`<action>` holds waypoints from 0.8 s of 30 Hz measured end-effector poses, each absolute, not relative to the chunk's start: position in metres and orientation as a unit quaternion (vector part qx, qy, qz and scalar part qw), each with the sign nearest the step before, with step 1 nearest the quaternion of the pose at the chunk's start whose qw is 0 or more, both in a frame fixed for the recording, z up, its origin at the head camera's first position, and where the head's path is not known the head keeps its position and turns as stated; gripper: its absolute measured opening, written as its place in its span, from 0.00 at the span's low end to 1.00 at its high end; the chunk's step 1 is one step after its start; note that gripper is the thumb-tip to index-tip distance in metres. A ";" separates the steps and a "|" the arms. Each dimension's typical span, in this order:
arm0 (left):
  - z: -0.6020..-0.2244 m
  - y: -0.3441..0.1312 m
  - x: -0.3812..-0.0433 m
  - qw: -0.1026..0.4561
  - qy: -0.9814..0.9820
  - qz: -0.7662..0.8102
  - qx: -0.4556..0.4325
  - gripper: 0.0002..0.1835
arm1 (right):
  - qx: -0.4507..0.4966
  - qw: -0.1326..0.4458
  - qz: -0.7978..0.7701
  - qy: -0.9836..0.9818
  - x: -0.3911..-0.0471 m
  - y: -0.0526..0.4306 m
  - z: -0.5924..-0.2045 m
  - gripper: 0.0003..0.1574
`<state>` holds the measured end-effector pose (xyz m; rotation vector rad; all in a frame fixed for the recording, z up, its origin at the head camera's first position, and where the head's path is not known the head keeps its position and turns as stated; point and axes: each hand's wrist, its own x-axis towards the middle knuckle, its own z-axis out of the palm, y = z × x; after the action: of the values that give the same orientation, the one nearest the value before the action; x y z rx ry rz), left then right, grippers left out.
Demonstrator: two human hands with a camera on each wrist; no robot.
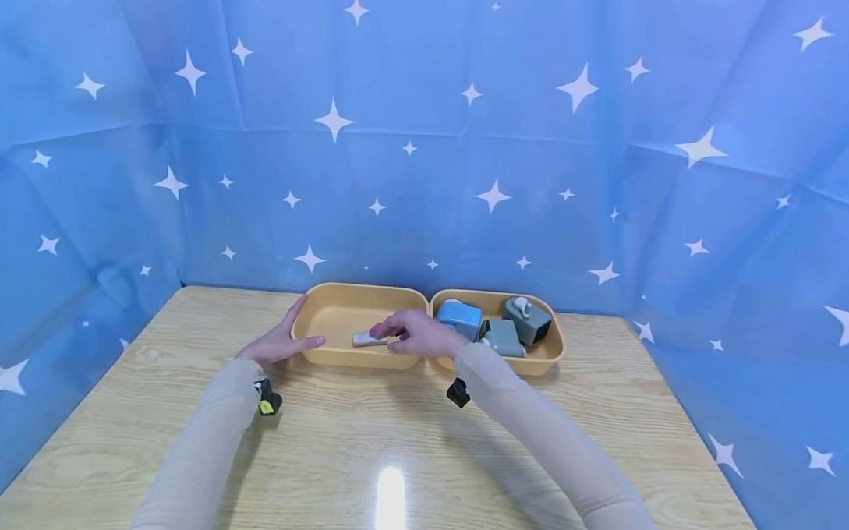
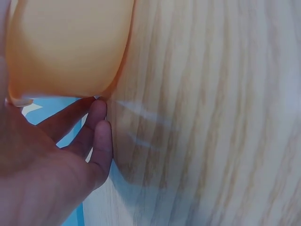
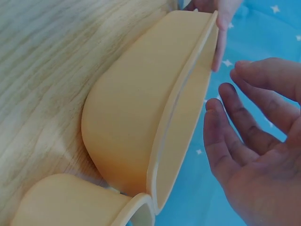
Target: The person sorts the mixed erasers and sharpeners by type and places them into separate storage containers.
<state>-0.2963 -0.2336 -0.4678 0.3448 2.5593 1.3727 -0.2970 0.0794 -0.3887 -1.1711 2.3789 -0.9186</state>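
Note:
My left hand grips the left end of a shallow tan bin. Its thumb lies over the near corner of the rim; in the left wrist view its fingers reach along the outside of the end wall. Over the same bin hovers my right hand, its fingers loosely bent. In the right wrist view nothing is seen between those fingers. Just left of the fingertips, a small whitish oblong item lies inside the bin; its right end is partly covered by the hand, and its kind is unclear.
Against the left bin's right end stands a second tan bin. It holds a blue boxy item and two grey-green boxy items with white parts, one nearer and one farther. Behind the wooden table hangs a blue star-patterned curtain.

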 end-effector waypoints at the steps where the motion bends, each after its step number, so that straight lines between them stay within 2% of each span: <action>1: -0.468 -0.234 -0.297 0.108 0.869 0.468 0.117 0.59 | -0.414 0.166 -0.322 0.835 -0.296 0.080 -0.389 0.16; 11: -0.468 -0.236 -0.293 0.090 0.862 0.484 0.122 0.60 | -0.398 0.155 -0.316 0.847 -0.289 0.102 -0.392 0.16; 18: -0.467 -0.235 -0.290 0.038 0.875 0.456 0.159 0.55 | -0.370 0.149 -0.338 0.853 -0.289 0.127 -0.397 0.15; 24: -0.458 -0.234 -0.282 0.039 0.917 0.374 0.132 0.52 | -0.371 0.128 -0.345 0.853 -0.288 0.146 -0.399 0.16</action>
<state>-0.2822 -0.2336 -0.4584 0.4054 2.8121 1.1461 -0.2876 0.1462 -0.3992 -1.0798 2.4796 -1.0027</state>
